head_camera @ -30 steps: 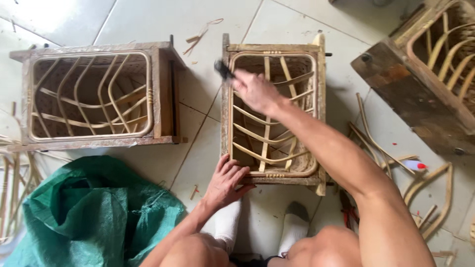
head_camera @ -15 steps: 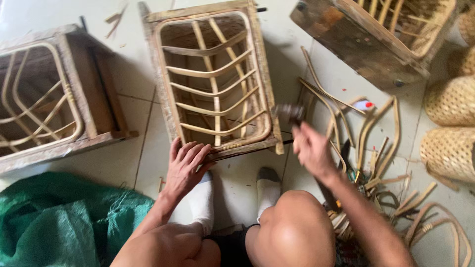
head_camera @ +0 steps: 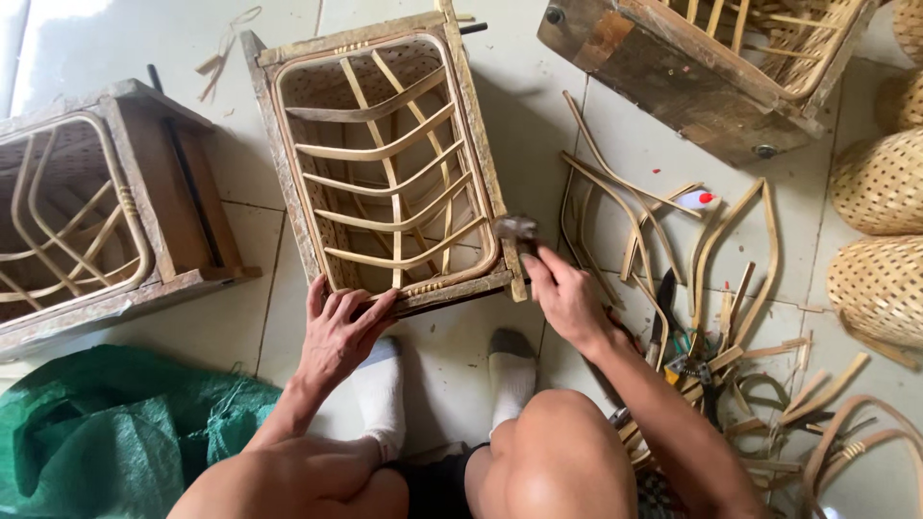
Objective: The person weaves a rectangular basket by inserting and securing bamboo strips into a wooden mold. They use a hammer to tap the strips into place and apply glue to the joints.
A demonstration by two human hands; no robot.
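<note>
- Wooden frame (head_camera: 288,192) with bent rattan strips inside lies flat on the tiled floor (head_camera: 577,125), centre of the head view, just ahead of the person's white-socked feet (head_camera: 385,389).
- Left hand (head_camera: 338,332) rests on the near edge of the wooden frame, fingers spread apart and laid flat over the rim, pressing down, not wrapped around anything.
- Right hand (head_camera: 567,298) sits at the near right corner of the frame, fingers curled tight around a small hammer (head_camera: 516,231); the handle is mostly hidden in the fist, the dark head sticks up just beside the frame's right rail.
- Hammer head touching the frame or not: cannot tell.
- Second wooden frame (head_camera: 106,216) lies to the left, apart from the first one.
- Third wooden frame (head_camera: 702,86) lies top right, tilted, with bolts on its side.
- Loose bent rattan strips (head_camera: 711,250) are scattered on the floor to the right of the right hand, with pliers (head_camera: 697,370) among them.
- Woven baskets (head_camera: 880,231) stack at the right edge.
- Green mesh sack (head_camera: 96,432) bunches up bottom left, beside the left knee.
</note>
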